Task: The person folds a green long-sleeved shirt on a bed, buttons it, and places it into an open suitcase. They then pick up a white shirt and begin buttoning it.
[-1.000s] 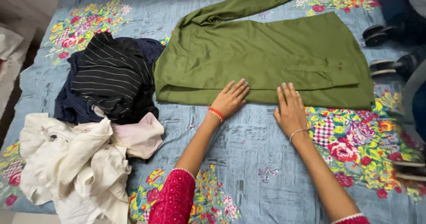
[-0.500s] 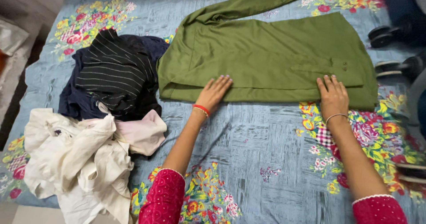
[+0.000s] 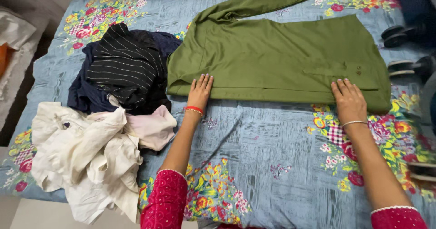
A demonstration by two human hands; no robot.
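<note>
You are at the smoothing stage of a fold, by the look of it: both palms lie flat along the near edge of the green garment (image 3: 277, 59), which spreads across the upper middle of the frame on the floral bedsheet (image 3: 263, 142). Your left hand (image 3: 200, 92) rests near the lower left corner of the cloth, fingers straight and close together, gripping nothing. Your right hand (image 3: 349, 99) presses the lower right part, fingers lightly spread, also holding nothing. The two hands are well apart, with a long flat stretch of hem between them.

The next move likely calls for a pinch rather than a press: each hand would need to close on an edge or corner before the cloth can be turned over itself.

The garment is olive, matte and mostly flat, doubled along the near edge, with one long sleeve or leg running to the top of the frame; which it is I cannot tell. Two small buttons sit just above your right fingertips.
</note>
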